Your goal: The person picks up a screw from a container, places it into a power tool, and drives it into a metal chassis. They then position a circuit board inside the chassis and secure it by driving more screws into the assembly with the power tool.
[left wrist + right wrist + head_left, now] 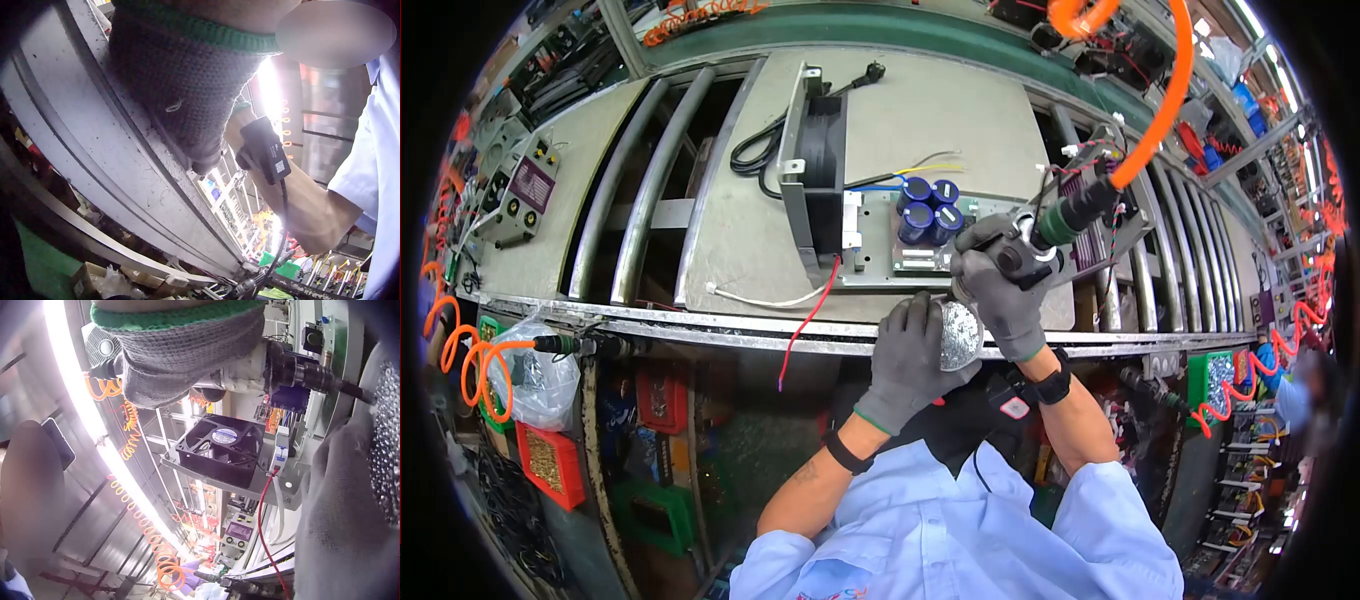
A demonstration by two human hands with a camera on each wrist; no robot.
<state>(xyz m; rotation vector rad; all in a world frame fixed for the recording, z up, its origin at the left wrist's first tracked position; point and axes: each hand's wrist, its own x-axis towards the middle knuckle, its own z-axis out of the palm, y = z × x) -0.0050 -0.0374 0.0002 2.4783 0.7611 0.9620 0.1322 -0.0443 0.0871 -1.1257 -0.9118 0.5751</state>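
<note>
knit-gloved right hand [1008, 300] gripping metallic tool [1055, 226], left hand [908, 352] holding curved glinting dish [962, 340]

A dark-nosed driver [286, 367] points toward a dish [373, 370] of silvery pieces [389, 440].

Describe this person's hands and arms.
Left hand and right hand wear grey, green-cuffed knit gloves; the left wrist has a black band, the right a black, code-marked device with a cable. Light-blue sleeves end near the elbows.
</note>
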